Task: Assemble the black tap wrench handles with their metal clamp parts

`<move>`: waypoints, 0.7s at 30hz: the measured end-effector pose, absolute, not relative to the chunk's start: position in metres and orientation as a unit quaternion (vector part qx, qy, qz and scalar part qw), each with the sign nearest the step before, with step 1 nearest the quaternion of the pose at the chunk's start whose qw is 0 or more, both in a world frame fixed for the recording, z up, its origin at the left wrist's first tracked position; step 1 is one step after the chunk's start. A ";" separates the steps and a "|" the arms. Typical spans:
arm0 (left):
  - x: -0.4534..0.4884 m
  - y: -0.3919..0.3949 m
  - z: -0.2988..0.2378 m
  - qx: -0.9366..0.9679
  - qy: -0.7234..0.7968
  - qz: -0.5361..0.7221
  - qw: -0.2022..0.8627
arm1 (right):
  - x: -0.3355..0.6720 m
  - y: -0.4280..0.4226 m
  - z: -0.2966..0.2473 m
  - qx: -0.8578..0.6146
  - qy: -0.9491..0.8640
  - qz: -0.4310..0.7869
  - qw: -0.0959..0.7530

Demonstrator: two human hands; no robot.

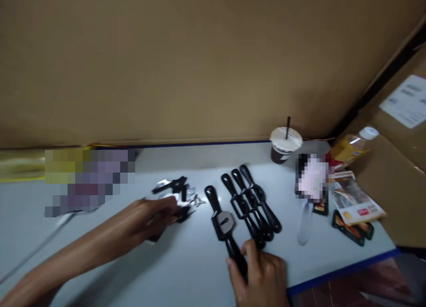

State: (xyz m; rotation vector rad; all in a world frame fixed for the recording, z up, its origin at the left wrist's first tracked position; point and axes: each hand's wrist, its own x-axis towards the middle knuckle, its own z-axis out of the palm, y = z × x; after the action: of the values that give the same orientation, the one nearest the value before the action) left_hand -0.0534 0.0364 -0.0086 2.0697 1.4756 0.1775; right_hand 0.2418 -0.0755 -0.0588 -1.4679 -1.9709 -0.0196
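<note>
My right hand (261,273) grips the near handle of a black two-handled tool (222,220) that lies flat on the pale table (186,271). Just right of it three similar black tools (253,202) lie side by side. My left hand (151,218) reaches in from the left, fingers curled over a small pile of black and shiny metal parts (181,194). What those fingers hold is hidden by blur.
A lidded cup with a straw (284,143) stands at the back. A yellow bottle (353,147), printed packets (354,202) and a clear plastic piece (304,222) lie at the right. Cardboard walls (199,63) close in the back and right. The table's blue edge (342,269) runs near right.
</note>
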 end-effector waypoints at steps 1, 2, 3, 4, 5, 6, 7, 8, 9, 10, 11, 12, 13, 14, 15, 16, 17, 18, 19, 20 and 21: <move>-0.054 0.038 -0.009 0.768 0.547 0.062 0.326 | 0.242 -0.075 -0.059 -0.563 -0.747 0.005 0.353; -0.054 0.037 -0.007 0.763 0.543 0.071 0.343 | 0.244 -0.075 -0.059 -0.564 -0.737 0.017 0.372; -0.051 0.036 -0.004 0.758 0.540 0.072 0.358 | 0.246 -0.074 -0.058 -0.564 -0.727 0.028 0.391; -0.047 0.033 -0.001 0.753 0.547 0.101 0.351 | 0.249 -0.074 -0.058 -0.562 -0.719 0.040 0.407; -0.043 0.029 0.004 0.747 0.553 0.131 0.345 | 0.251 -0.074 -0.057 -0.558 -0.716 0.053 0.417; -0.038 0.026 0.008 0.739 0.559 0.160 0.341 | 0.254 -0.073 -0.056 -0.551 -0.716 0.065 0.424; -0.034 0.023 0.012 0.730 0.565 0.188 0.335 | 0.255 -0.073 -0.055 -0.541 -0.720 0.077 0.428; -0.030 0.021 0.015 0.723 0.569 0.207 0.332 | 0.256 -0.072 -0.054 -0.533 -0.722 0.088 0.432; -0.027 0.020 0.018 0.717 0.573 0.222 0.329 | 0.256 -0.072 -0.053 -0.528 -0.723 0.097 0.436; -0.024 0.019 0.020 0.714 0.576 0.232 0.324 | 0.255 -0.071 -0.053 -0.527 -0.719 0.102 0.440; -0.022 0.018 0.021 0.712 0.578 0.240 0.319 | 0.254 -0.071 -0.052 -0.529 -0.715 0.103 0.446; -0.019 0.017 0.022 0.709 0.580 0.244 0.317 | 0.251 -0.071 -0.051 -0.532 -0.710 0.103 0.450; -0.016 0.016 0.022 0.707 0.581 0.247 0.318 | 0.249 -0.072 -0.050 -0.533 -0.708 0.102 0.452; -0.013 0.014 0.021 0.706 0.580 0.249 0.322 | 0.246 -0.072 -0.049 -0.531 -0.709 0.101 0.453; -0.010 0.012 0.019 0.704 0.578 0.251 0.327 | 0.243 -0.072 -0.048 -0.526 -0.713 0.100 0.453; -0.006 0.010 0.016 0.705 0.571 0.252 0.335 | 0.240 -0.072 -0.047 -0.525 -0.713 0.098 0.453; -0.003 0.008 0.011 0.708 0.562 0.252 0.344 | 0.237 -0.072 -0.046 -0.527 -0.713 0.096 0.452; -0.001 0.006 0.006 0.714 0.550 0.252 0.353 | 0.235 -0.071 -0.046 -0.533 -0.712 0.092 0.447; 0.002 0.004 0.001 0.724 0.533 0.250 0.360 | 0.232 -0.070 -0.045 -0.541 -0.714 0.092 0.436; 0.003 0.002 -0.004 0.739 0.515 0.246 0.358 | 0.231 -0.069 -0.044 -0.547 -0.720 0.094 0.416; 0.005 0.000 -0.009 0.755 0.498 0.243 0.350 | 0.229 -0.067 -0.043 -0.550 -0.732 0.101 0.388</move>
State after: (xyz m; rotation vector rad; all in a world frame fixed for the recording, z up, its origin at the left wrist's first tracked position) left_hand 0.0050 -0.0001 -0.0087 1.9555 1.2910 0.6287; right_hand 0.2292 -0.0671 -0.0430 -1.3993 -1.8633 0.2569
